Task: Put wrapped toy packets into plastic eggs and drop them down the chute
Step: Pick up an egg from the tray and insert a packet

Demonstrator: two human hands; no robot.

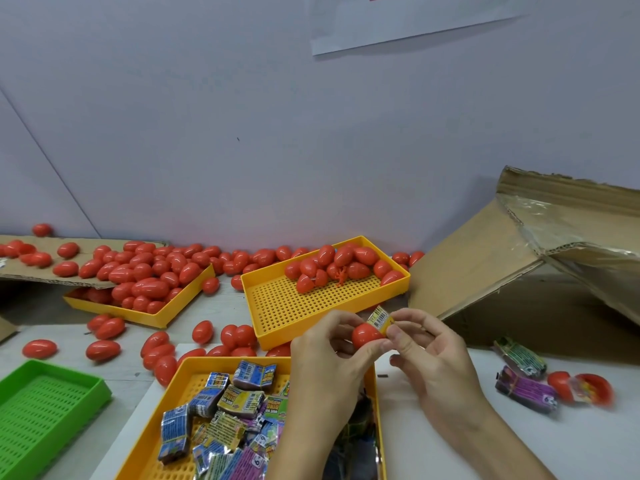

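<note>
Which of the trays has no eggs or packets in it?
The green tray at the near left; it is the only green one, and all three yellow trays hold eggs or packets.

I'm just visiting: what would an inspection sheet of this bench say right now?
Surface: pale table, partly covered.
Job's things: left hand holds a red egg half; right hand pinches a yellow packet at its mouth; packet tray below.
Clutter: loose red eggs, two egg trays, green tray, opened egg.
Grip: both hands busy.
Cables: nothing seen.
Surroundings: cardboard ramp, plain wall.
</note>
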